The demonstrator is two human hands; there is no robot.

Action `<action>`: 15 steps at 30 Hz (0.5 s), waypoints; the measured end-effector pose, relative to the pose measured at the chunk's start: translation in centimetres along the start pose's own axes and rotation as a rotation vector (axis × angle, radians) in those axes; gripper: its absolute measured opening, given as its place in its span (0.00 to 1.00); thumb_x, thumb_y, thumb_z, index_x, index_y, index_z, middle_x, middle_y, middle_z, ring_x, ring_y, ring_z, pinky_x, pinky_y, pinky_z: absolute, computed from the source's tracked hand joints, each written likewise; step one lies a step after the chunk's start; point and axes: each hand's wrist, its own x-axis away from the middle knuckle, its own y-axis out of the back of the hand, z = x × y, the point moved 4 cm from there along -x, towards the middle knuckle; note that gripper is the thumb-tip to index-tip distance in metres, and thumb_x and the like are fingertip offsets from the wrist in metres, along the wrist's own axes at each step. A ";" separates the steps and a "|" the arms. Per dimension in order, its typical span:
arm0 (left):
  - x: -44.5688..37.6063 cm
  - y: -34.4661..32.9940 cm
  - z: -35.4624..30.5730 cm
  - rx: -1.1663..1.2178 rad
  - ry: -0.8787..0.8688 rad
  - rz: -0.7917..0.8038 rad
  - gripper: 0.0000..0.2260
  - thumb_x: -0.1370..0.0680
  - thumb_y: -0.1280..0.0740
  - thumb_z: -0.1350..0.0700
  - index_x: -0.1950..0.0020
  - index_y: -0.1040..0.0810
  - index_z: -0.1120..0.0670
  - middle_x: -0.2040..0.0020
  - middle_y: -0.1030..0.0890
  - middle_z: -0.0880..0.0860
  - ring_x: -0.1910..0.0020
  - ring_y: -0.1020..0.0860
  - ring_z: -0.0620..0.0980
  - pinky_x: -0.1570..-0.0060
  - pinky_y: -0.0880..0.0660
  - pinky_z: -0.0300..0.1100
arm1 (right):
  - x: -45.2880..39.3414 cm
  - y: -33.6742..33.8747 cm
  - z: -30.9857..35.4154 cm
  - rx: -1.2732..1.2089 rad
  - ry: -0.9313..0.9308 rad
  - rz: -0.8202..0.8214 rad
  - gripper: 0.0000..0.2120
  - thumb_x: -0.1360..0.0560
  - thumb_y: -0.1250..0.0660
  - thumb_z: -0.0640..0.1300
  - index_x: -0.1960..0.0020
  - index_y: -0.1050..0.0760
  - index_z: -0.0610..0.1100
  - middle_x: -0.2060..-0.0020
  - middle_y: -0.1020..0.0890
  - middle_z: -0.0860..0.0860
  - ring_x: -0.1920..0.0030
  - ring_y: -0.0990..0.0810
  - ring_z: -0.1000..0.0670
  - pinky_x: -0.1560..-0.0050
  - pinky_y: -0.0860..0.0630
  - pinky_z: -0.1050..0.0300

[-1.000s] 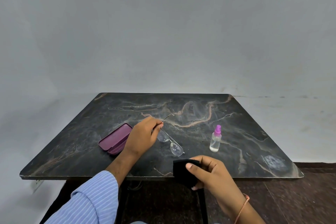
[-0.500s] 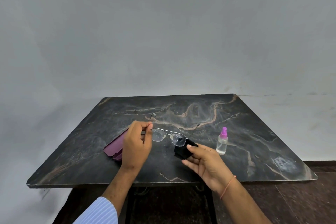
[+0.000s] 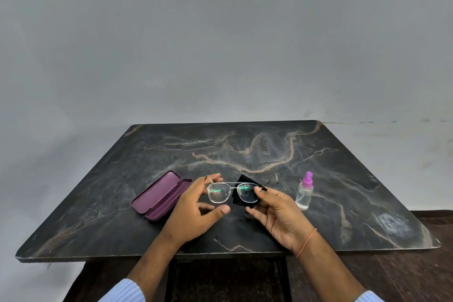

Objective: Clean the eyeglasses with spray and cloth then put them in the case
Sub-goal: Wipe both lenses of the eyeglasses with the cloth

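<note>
Thin metal-framed eyeglasses (image 3: 218,193) hang above the table between both hands, lenses facing me, arms unfolded. My left hand (image 3: 196,211) pinches the frame's left end with its fingertips. My right hand (image 3: 274,213) holds a black cloth (image 3: 241,195) behind the right lens and grips the frame's right end with it. A purple glasses case (image 3: 159,195) lies open on the table just left of my left hand. A small clear spray bottle (image 3: 304,191) with a pink top stands upright right of my right hand.
The dark marbled table (image 3: 245,149) stands against a grey wall. Its front edge runs just under my wrists, with dark floor below. A thin orange band sits on my right wrist.
The glasses have turned to face me squarely. My right hand has brought the black cloth up behind the right lens and taken hold of that end of the frame.
</note>
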 end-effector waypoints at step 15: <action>0.2 0.3 0.5 0.053 -0.056 -0.087 0.27 0.27 0.14 0.52 0.28 0.14 0.41 0.37 0.10 0.42 0.45 0.08 0.46 0.44 0.12 0.42 | -1.1 -0.3 -0.3 0.044 0.029 0.188 0.17 0.20 0.26 0.45 0.37 0.15 0.36 0.35 0.16 0.33 0.38 0.13 0.37 0.46 0.12 0.43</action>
